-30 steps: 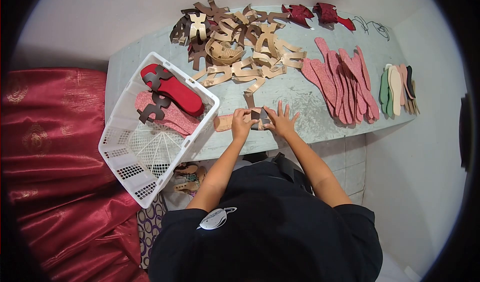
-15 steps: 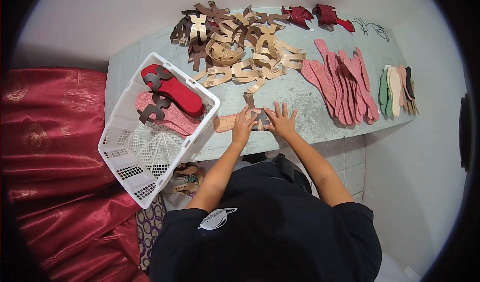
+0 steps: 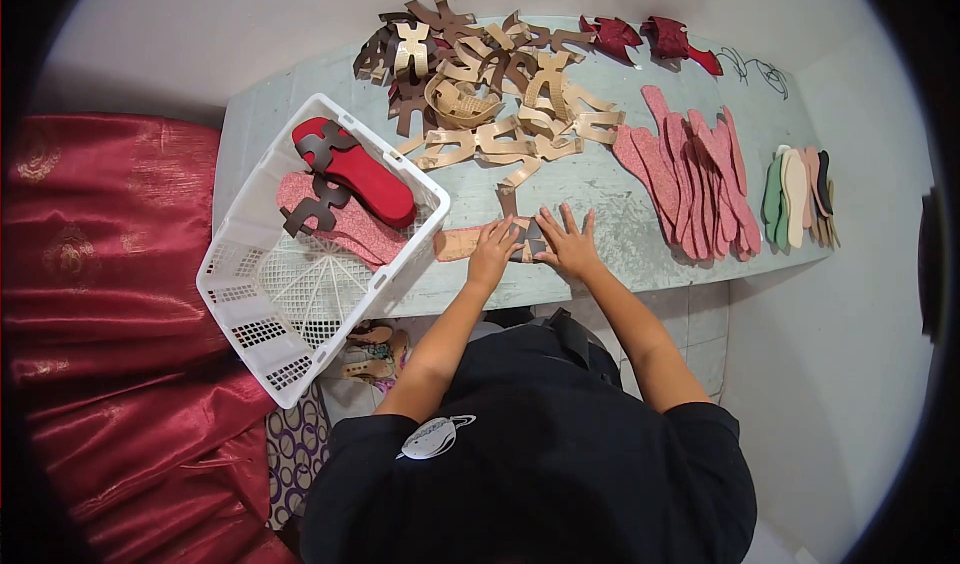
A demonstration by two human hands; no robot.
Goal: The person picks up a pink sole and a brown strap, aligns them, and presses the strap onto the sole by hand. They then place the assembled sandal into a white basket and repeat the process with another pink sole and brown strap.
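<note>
A tan insole [image 3: 457, 243] lies flat near the front edge of the pale table [image 3: 600, 189], with a dark brown strap piece [image 3: 525, 241] laid across it. My left hand [image 3: 493, 251] presses down on the insole and strap, fingers spread. My right hand [image 3: 567, 243] rests flat beside it, fingertips on the strap's right side. Both palms face down; neither hand lifts anything.
A white plastic basket [image 3: 260, 294] at the left holds a red sole [image 3: 355, 172] and a pink sole with dark straps. Gold and brown strap cut-outs [image 3: 480, 84] pile up at the back. Pink insoles [image 3: 690, 174] and several coloured ones [image 3: 800, 189] lie right. Red cloth [image 3: 100, 314] fills the left.
My left hand has flattened from a pinch onto the insole and strap. Both hands stay in the same spot; the view has shifted slightly.
</note>
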